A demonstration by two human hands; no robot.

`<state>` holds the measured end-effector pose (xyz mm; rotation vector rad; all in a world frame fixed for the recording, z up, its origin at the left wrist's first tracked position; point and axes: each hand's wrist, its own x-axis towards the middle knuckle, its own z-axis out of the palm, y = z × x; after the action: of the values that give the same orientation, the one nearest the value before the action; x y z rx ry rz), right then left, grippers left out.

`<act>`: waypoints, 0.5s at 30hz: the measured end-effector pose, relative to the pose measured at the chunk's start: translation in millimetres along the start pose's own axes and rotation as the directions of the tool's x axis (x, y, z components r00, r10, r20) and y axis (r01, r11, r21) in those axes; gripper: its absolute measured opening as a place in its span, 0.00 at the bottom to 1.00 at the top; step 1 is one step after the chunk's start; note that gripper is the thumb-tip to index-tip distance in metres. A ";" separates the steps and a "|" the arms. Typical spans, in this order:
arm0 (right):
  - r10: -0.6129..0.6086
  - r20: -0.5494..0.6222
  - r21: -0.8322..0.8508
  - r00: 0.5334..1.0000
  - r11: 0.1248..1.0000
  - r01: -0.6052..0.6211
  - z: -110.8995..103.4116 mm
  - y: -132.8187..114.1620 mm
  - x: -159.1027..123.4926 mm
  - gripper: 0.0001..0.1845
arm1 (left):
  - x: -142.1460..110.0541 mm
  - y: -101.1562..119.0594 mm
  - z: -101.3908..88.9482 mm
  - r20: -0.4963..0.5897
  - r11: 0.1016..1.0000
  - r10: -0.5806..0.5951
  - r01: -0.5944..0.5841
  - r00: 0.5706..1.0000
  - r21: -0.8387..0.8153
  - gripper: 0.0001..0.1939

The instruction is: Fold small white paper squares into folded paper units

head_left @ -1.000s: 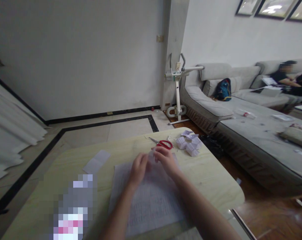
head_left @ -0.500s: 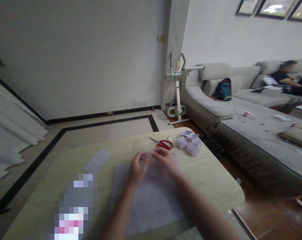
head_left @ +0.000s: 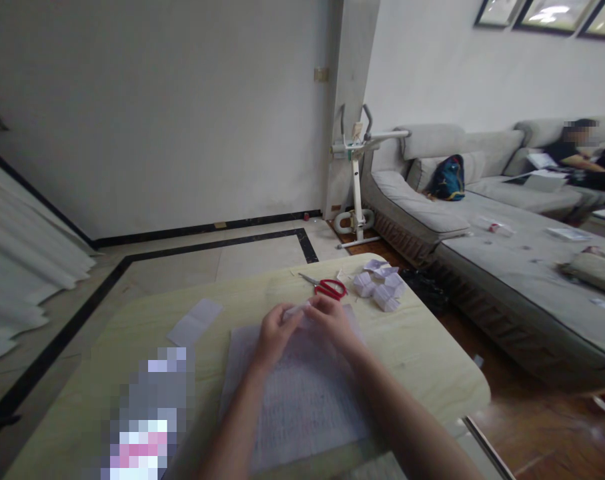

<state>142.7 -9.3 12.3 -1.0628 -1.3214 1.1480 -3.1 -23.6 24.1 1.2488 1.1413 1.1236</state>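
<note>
Between the fingertips of both hands is a small folded piece of white paper [head_left: 297, 309]. My left hand [head_left: 276, 333] is closed on its left part, and my right hand [head_left: 331, 321] pinches its right end. My fingers hide much of the paper. Under my hands and forearms lies a large printed sheet [head_left: 302, 400] on the wooden table. Just beyond the hands rest red-handled scissors [head_left: 327, 287], blades pointing left. Several folded paper pieces [head_left: 379, 287] sit to their right. A creased white paper slip [head_left: 196, 321] lies to the left.
A blurred-out object [head_left: 147, 420] stands on the pale wooden table [head_left: 422, 373] at front left. Beyond the table are a white exercise machine [head_left: 355, 180] and a grey sofa [head_left: 522, 260] with a blue backpack [head_left: 448, 179]. A person [head_left: 577, 153] sits at the far right.
The folded paper shows more plainly between my fingers, which have shifted slightly around it. Everything on the table stays in place.
</note>
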 end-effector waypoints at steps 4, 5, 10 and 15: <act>-0.010 0.003 -0.001 1.000 1.000 0.010 -0.5 -1.7 -0.2 0.13 | 0.7 -1.3 0.2 0.023 0.996 0.008 -0.010 1.000 0.086 0.17; -0.013 0.001 -0.009 1.000 1.000 0.013 -0.5 -1.7 -0.1 0.12 | 1.0 -2.0 0.3 0.016 0.992 0.026 -0.028 1.000 0.119 0.17; -0.031 -0.042 -0.113 0.999 0.993 0.026 1.1 -1.6 -0.5 0.11 | 2.3 -5.8 1.0 0.005 0.977 0.087 -0.086 0.996 0.193 0.16; -0.041 -0.069 -0.175 0.997 0.984 0.029 3.3 -2.7 -1.5 0.10 | 1.2 -4.9 0.9 -0.045 0.949 0.135 -0.116 0.990 0.294 0.14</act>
<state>139.5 -11.4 14.7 -1.1912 -1.3966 0.9725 -2.0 -22.6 19.2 1.5405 1.3268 1.1242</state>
